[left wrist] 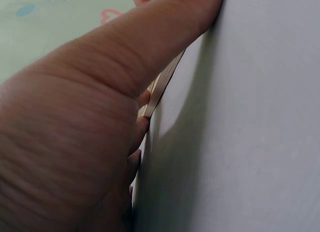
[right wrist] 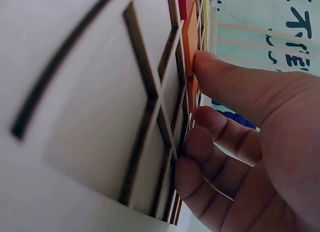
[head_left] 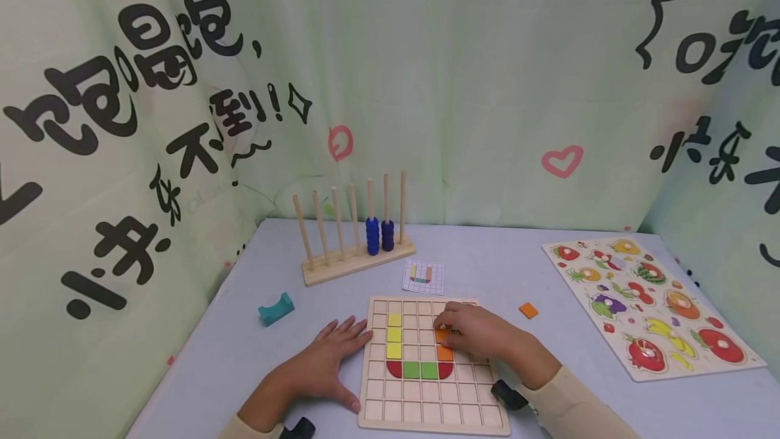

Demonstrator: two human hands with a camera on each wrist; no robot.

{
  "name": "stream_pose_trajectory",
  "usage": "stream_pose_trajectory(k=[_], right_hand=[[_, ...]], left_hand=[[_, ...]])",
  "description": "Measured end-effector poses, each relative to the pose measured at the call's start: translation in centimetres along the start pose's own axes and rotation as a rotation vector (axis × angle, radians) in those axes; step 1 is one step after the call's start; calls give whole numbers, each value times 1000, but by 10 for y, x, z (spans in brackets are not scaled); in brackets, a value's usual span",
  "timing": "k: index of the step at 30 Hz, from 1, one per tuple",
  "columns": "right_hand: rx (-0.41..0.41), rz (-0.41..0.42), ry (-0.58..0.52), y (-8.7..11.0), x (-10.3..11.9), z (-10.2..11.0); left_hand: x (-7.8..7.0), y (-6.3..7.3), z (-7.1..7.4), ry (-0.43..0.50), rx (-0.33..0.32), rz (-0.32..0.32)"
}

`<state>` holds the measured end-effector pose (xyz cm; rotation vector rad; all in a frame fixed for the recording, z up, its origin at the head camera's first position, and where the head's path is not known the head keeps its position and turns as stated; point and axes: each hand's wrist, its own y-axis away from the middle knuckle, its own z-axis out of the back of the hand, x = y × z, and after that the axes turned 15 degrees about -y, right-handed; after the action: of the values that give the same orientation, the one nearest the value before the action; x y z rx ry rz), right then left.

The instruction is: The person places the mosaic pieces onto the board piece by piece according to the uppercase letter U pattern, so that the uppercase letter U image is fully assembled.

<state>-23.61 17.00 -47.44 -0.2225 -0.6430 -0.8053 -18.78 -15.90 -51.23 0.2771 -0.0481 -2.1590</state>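
Observation:
A wooden grid board [head_left: 420, 414] lies on the table, with yellow tiles [head_left: 394, 335], green tiles [head_left: 420, 370], rounded red tiles [head_left: 445, 371] and orange tiles in its cells. My right hand [head_left: 478, 330] is over the right column, its thumb and curled fingers at the upper orange tile [head_left: 441, 336]. In the right wrist view that orange tile [right wrist: 192, 94] sits between thumb and index finger, beside the lower orange tile [right wrist: 190, 36]. My left hand [head_left: 326, 364] lies with fingers spread, fingertips and thumb touching the board's left edge; in the left wrist view the hand hides most of the board.
A pattern card [head_left: 423, 278] lies behind the board. Further back stands a wooden peg rack [head_left: 359, 263] with blue and purple beads. A teal arched block [head_left: 277, 309] is at left, a loose orange tile [head_left: 528, 310] at right, near a fruit puzzle board [head_left: 655, 310].

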Motion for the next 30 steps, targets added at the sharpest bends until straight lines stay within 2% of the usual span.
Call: stream_pose_trajectory(k=[23,26,30], right_hand=[[0,3,-23,2,0,1],[-12,-21,-32,5,-4,3],[-40,-102,-66,9,-8,9]], left_hand=[[0,-1,-2,17,0,4],[0,-1,-2,15,-3,-2],[-1,-1,-1,18,-4,1]])
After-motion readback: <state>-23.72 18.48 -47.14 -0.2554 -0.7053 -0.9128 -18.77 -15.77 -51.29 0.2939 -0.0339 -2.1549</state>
